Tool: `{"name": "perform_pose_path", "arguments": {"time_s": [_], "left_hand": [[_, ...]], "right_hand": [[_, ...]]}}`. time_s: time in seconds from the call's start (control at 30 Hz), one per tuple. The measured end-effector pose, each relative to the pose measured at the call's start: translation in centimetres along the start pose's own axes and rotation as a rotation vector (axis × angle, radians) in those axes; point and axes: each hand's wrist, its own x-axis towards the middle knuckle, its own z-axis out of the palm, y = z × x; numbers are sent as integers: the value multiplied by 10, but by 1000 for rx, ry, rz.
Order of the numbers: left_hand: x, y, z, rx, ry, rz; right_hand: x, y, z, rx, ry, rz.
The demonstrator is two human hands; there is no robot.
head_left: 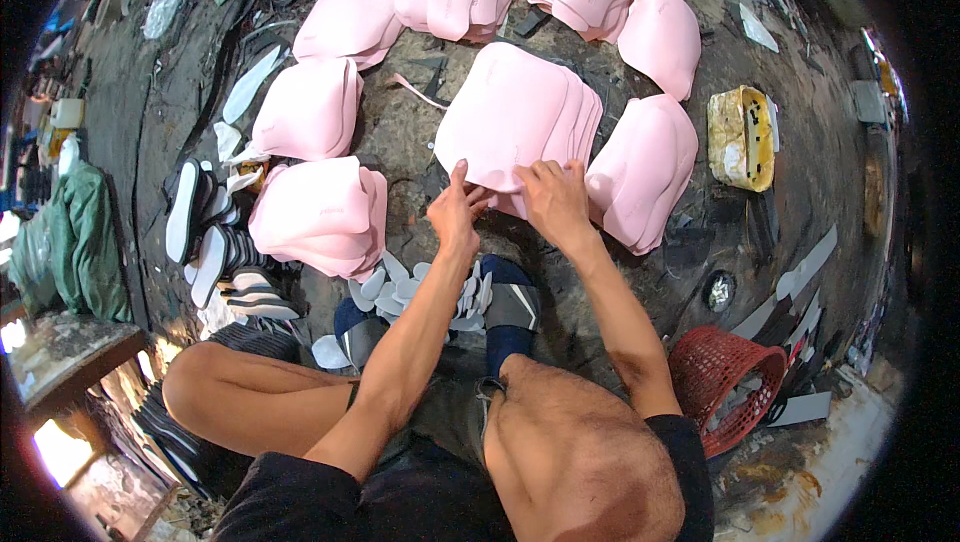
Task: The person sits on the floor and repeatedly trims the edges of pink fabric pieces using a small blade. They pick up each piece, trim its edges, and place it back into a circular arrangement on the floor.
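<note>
In front of my feet lies a fanned stack of pink, curved, foam-like sheets (505,107). My left hand (462,210) grips the near left corner of the top sheet, thumb on top and the other fingers at or below the edge. My right hand (553,200) is closed over the near right part of the same edge, its fingers bent on the pink surface. Under that edge, more pink layers show between my hands. The undersides of the fingers are partly hidden.
More pink stacks ring the middle one, such as one at the left (310,212) and one at the right (648,167). Grey oval pieces (405,287) lie between my feet. Shoe soles (210,257) stand left; a yellow tub (738,137) and red basket (712,377) stand right.
</note>
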Motion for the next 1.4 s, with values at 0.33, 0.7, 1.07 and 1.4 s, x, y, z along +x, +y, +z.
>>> {"name": "perform_pose_path", "arguments": {"time_s": [0.33,0.7,1.07,1.4], "left_hand": [[-77,169,-1,754,-718,779],[-33,-25,-94,1243,79,860],[-40,29,-49,443,-238,242],[-3,53,-2,-69,-279,-9]], "right_hand": [[30,19,-164,151,497,-50],[56,64,5,938,594,934],[-13,47,26,49,227,177],[9,50,9,-196,-12,-297]]}}
